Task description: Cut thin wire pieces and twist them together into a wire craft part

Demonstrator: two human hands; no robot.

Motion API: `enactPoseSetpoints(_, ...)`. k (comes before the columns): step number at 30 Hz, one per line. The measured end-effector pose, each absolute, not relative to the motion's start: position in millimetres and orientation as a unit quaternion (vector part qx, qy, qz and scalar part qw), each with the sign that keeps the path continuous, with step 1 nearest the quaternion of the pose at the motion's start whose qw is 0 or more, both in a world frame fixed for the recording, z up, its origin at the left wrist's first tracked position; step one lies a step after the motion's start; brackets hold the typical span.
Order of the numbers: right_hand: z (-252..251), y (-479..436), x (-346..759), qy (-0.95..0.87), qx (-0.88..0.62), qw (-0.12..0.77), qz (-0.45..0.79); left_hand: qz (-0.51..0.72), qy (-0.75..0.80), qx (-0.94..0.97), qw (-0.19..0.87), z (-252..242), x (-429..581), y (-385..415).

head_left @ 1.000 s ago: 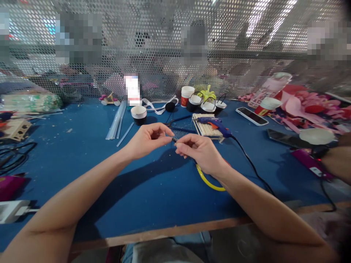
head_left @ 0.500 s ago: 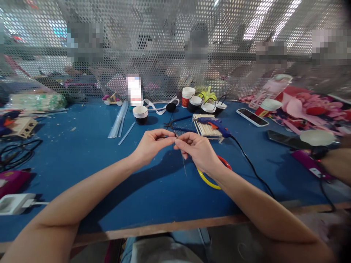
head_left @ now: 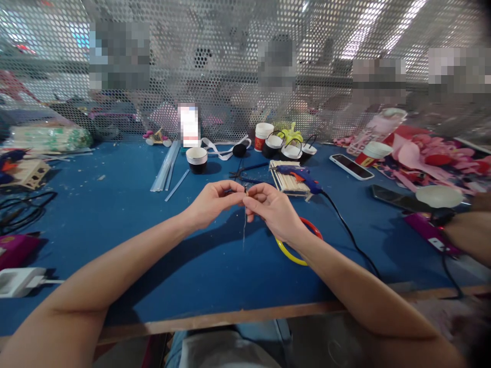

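My left hand and my right hand meet above the middle of the blue table, thumbs and fingers pinched. Between the fingertips is a small dark piece, too small and too covered to name. A thin pale strand hangs straight down from the fingertips. Just beyond the hands lie pliers with blue handles, their grips partly behind a blue glue gun. The glue gun rests on a rack of wooden sticks. Under my right wrist is a red and yellow ring.
Clear glue sticks and a black-and-white cup stand at left centre. Several small cups with black handles are at the back. Phones, pink scraps and another person's arm are at right. A perforated metal screen closes the back.
The hanging strand has swung left and now drops almost straight. My right fingers have shifted slightly at the pinch; both hands otherwise stay in place.
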State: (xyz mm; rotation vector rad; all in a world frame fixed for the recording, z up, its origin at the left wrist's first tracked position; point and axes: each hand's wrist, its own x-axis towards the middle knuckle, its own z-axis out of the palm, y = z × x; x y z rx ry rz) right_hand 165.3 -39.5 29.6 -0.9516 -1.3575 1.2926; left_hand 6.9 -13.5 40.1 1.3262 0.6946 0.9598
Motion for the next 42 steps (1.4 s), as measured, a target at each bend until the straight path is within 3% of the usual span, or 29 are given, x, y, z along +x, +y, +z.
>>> enactPoseSetpoints(7, 35, -32, 176, -0.580, -0.394, 0.550, 0.453, 0.368, 0.285, 0.604, 0.647, 44, 4, -14)
enactPoseSetpoints(16, 35, -35, 174, -0.605, -0.384, 0.490, 0.497, 0.317, 0.274, 0.584, 0.695, 40, 4, -15)
enactPoseSetpoints(24, 33, -42, 173, -0.732, -0.451, 0.442, 0.256, 0.311, 0.296, 0.561, 0.708, 37, 8, -17)
enactPoseSetpoints(33, 38, -36, 177, -0.667, -0.386, 0.468, 0.433, 0.302, 0.274, 0.538, 0.738, 39, 4, -12)
enactPoseSetpoints(42, 40, -38, 177, -0.748, -0.407, 0.420, 0.313, 0.244, 0.267, 0.560, 0.745, 38, 2, -12)
